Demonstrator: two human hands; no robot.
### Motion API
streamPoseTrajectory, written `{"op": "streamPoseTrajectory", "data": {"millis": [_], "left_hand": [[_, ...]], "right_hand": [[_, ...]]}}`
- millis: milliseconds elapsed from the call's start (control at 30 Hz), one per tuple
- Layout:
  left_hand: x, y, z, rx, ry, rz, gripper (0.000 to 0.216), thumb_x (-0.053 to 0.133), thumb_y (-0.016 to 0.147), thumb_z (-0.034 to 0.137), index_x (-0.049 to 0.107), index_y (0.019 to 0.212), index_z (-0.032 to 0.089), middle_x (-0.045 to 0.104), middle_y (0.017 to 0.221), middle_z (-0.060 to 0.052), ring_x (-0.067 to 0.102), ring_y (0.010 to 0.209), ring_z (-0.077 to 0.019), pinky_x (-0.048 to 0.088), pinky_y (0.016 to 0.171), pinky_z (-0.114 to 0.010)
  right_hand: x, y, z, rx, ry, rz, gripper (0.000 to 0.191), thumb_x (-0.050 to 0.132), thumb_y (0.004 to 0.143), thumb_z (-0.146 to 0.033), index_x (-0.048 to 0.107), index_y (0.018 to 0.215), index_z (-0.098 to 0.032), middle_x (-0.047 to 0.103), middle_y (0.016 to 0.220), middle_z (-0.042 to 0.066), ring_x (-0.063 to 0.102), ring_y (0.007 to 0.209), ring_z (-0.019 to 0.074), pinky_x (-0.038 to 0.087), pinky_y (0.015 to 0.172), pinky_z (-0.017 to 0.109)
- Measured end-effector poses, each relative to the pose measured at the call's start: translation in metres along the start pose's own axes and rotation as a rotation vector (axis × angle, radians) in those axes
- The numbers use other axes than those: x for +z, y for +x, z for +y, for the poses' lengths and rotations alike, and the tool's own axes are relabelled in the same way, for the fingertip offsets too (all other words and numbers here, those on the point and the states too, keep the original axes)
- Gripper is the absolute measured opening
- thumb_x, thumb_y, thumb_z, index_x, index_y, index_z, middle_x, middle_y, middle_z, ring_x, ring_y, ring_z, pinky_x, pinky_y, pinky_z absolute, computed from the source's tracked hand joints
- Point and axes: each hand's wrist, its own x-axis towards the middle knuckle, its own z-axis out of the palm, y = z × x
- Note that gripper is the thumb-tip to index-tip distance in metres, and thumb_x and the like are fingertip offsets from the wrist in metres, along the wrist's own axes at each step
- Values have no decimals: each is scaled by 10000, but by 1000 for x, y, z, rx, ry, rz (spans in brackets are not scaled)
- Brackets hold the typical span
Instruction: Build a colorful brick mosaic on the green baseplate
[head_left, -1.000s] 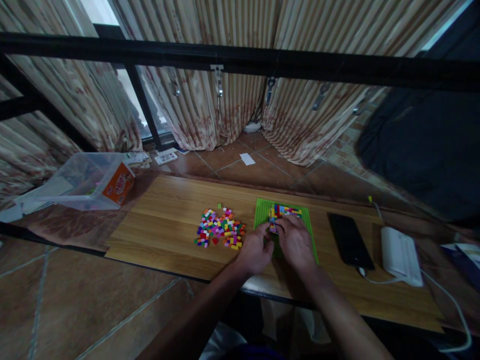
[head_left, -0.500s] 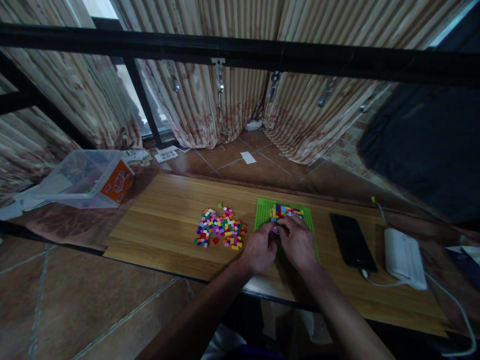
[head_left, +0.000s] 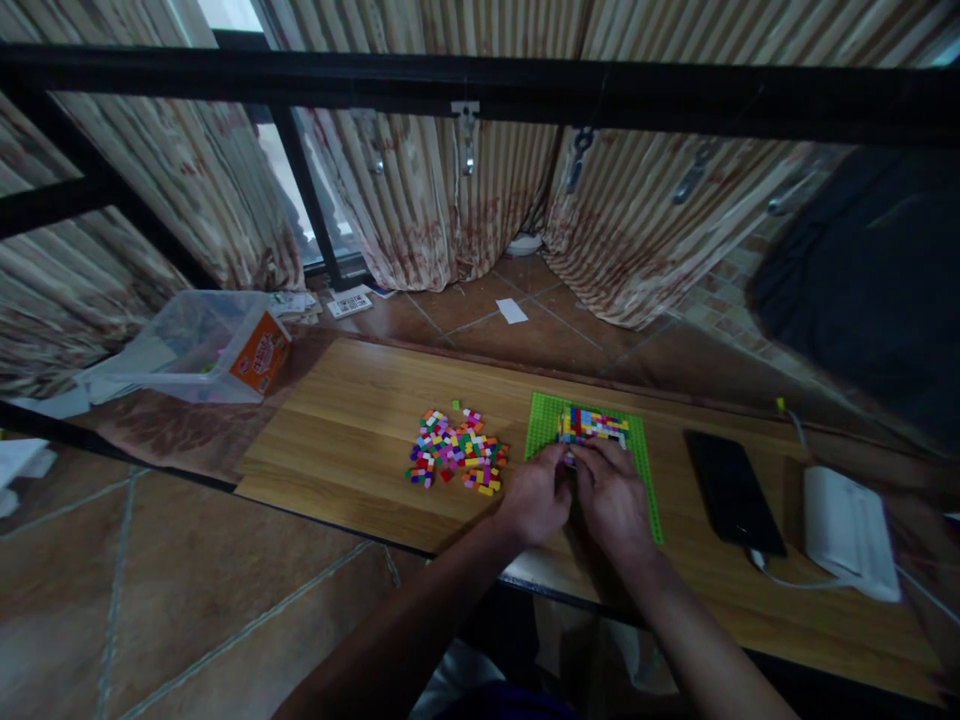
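Observation:
My left hand [head_left: 536, 495] and my right hand [head_left: 613, 495] meet at the front of a low build of toy bricks [head_left: 589, 420], which sits on a green studded baseplate [head_left: 544, 410]. Both hands are closed, thumbs and forefingers pinched together at one spot. A tiny pale purple bit shows between the fingertips and looks like a toy brick; the fingers cover most of it. Yellow, red, blue and white bricks make up the visible part of the build. Left of the baseplate lies a loose spread of small coloured bricks [head_left: 457, 447].
Right of the baseplate are a black phone [head_left: 733, 490] and a white power bank [head_left: 851, 535] joined by a cable. A clear plastic bin [head_left: 202, 340] with an orange label stands left of the wooden board [head_left: 337, 440]. A dark rail [head_left: 525, 90] crosses above.
The whole view has shifted, so the things on the board appear farther right. Both hands stay pinched together at the front of the build, with only small finger movement.

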Motion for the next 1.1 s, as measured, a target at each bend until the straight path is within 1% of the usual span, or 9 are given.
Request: {"op": "streamPoseTrajectory", "data": {"millis": [200,333,467,600,700,800,967,1033,1100], "left_hand": [[2,-2,2,-21,39,10,483,518,777,117,550,1256,171,705,995,-71,661,860,-202,545,825,-316],[-5,-15,1,-7,18,52,461,523,809,132,552,1268,170,703,963,-55,656,811,-177,546,811,-304],[-34,-44,-12,-26,87,198,392,529,851,170,571,1241,171,694,1014,-73,660,909,-187,535,875,-326],[-73,-72,-29,-144,322,345,321,505,883,177,592,1191,182,665,1138,-99,655,987,-205,522,904,-330],[-91,-80,-35,-308,524,308,292,480,918,231,602,1181,192,655,1145,-100,674,927,-218,537,820,-333],[-96,-78,-35,-388,668,219,259,475,925,239,621,1134,194,642,1168,-102,680,918,-223,531,786,-324],[-96,-72,-33,-397,749,142,224,448,943,222,633,1062,186,652,1138,-103,677,931,-212,517,780,-297],[-96,-72,-33,-393,731,151,216,460,937,219,636,1058,183,668,1106,-104,679,906,-213,516,767,-299],[-93,-71,-32,-339,643,185,192,487,923,213,639,1037,185,691,1043,-89,680,880,-206,516,759,-293]], "right_hand": [[4,-2,5,12,35,-12,371,378,956,-255,731,985,-144,646,1096,147,589,1030,272,481,954,450],[2,-1,6,9,49,-15,350,398,949,-254,733,975,-155,644,1093,141,592,1039,269,486,959,458],[-3,-4,5,5,76,14,326,440,945,-277,728,1022,-147,648,1089,146,602,1035,267,501,945,454],[-9,-13,-8,43,120,71,321,456,945,-282,699,1115,-159,664,1086,131,616,1023,251,509,932,433],[-12,-19,-19,70,173,102,281,487,936,-286,705,1079,-183,678,1078,112,631,1008,237,514,919,417],[-15,-24,-22,112,262,141,252,505,930,-286,710,1034,-185,691,1053,103,652,973,222,525,894,397],[-26,-35,-10,196,301,178,234,526,919,-315,715,967,-186,706,1011,102,669,941,221,542,845,388],[-30,-40,-6,227,303,178,233,527,918,-323,714,952,-189,710,1000,101,674,923,219,544,835,390],[-33,-44,-5,256,323,182,228,530,916,-326,712,945,-193,714,990,99,677,907,218,547,821,389]]}}
